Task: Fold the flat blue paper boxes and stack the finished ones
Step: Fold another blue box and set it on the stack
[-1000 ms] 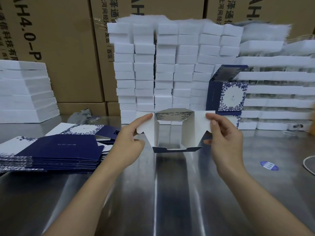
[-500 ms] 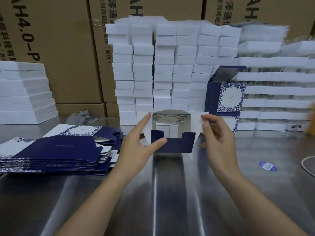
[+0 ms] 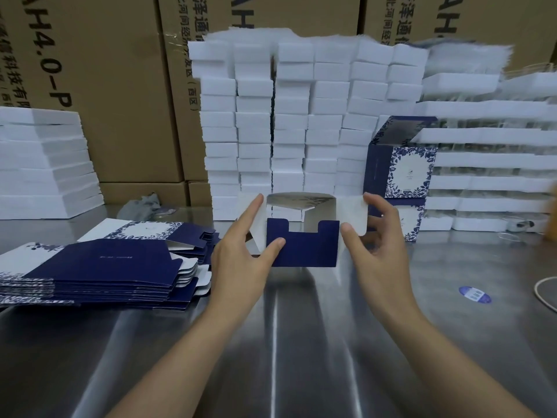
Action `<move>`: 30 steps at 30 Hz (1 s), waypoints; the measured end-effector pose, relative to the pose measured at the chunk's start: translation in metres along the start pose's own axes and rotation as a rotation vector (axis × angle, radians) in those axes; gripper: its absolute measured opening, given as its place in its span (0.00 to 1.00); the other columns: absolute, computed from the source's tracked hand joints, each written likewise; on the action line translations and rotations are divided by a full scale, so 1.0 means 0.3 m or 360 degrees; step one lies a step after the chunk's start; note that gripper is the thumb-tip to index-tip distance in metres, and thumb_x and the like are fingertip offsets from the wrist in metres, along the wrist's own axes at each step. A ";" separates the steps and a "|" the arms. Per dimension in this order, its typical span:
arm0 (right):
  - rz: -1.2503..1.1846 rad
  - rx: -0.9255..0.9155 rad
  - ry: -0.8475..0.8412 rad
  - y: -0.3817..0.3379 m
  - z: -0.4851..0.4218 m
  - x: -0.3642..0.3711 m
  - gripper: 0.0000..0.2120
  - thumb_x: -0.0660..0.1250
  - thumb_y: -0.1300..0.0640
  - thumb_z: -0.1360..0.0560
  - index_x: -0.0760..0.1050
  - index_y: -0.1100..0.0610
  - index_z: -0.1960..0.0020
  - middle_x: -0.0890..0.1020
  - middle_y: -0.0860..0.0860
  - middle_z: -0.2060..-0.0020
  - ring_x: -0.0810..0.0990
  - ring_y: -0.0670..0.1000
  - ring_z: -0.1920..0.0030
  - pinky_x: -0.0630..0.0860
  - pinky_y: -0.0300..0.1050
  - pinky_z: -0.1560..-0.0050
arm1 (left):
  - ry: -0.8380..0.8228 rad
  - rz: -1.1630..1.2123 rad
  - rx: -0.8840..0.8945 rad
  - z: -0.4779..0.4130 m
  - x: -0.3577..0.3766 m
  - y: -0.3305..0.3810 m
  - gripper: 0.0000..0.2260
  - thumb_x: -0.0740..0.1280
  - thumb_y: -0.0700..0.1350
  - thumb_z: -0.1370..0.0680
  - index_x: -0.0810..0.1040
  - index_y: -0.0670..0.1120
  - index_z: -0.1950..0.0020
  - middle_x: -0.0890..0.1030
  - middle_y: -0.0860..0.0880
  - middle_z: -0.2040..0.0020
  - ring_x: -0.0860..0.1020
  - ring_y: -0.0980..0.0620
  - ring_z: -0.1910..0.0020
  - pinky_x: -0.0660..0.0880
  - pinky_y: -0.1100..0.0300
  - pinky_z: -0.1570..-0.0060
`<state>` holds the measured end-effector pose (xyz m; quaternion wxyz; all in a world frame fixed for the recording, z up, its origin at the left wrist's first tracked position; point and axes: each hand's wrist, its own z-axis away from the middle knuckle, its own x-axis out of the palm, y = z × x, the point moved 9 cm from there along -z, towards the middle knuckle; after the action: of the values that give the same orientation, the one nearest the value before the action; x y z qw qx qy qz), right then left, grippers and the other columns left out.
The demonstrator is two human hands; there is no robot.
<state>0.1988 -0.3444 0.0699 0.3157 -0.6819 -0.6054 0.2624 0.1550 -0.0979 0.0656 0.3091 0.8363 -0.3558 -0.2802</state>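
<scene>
A half-folded blue paper box (image 3: 304, 245) is held up over the steel table (image 3: 277, 342), its open end facing me, with a notched blue flap folded up across the front. My left hand (image 3: 244, 251) holds the left white side flap, thumb pressing the blue flap. My right hand (image 3: 376, 245) pinches the right white side flap between thumb and fingers. A pile of flat blue box blanks (image 3: 90, 267) lies at the left. Two finished blue floral boxes (image 3: 401, 173) stand stacked behind my right hand.
White foam blocks (image 3: 301, 122) are stacked high behind the box, with more white foam trays (image 3: 45, 164) at the left and right. Brown cartons (image 3: 114, 86) form the back wall. A blue sticker (image 3: 474, 294) and a cord (image 3: 545, 292) lie at the right.
The blue bottom flap, lying low and flat a second ago, has been swung up across the box opening. My left thumb has moved onto it; both hands stay on the side flaps.
</scene>
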 end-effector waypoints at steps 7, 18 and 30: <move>0.0027 0.0421 -0.0131 0.106 0.039 0.068 0.32 0.77 0.32 0.33 0.67 0.27 0.33 0.80 0.40 0.40 0.85 0.41 0.47 0.83 0.48 0.46 | 0.0129 0.0067 0.0016 0.004 -0.031 0.015 0.35 0.78 0.49 0.23 0.67 0.66 0.20 0.77 0.59 0.27 0.74 0.55 0.35 0.76 0.47 0.31; -0.0451 0.1446 -0.0696 0.215 0.211 0.228 0.38 0.71 0.24 0.34 0.88 0.59 0.52 0.86 0.55 0.61 0.89 0.55 0.59 0.80 0.43 0.68 | 0.0034 0.0022 0.0150 0.022 0.020 0.022 0.38 0.77 0.49 0.22 0.62 0.73 0.21 0.75 0.66 0.27 0.82 0.58 0.60 0.73 0.68 0.43; -0.0343 0.1219 -0.0236 0.208 0.165 0.163 0.28 0.65 0.38 0.18 0.83 0.59 0.62 0.79 0.53 0.73 0.80 0.49 0.72 0.70 0.38 0.73 | 0.0106 0.0420 0.0000 0.064 0.071 0.022 0.52 0.81 0.45 0.26 0.48 0.76 0.21 0.63 0.83 0.37 0.72 0.74 0.39 0.76 0.75 0.55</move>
<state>0.2096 -0.2945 -0.0085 0.5282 -0.4267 -0.5529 0.4829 0.1515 -0.1241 0.0526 0.3550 0.7910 -0.4522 -0.2093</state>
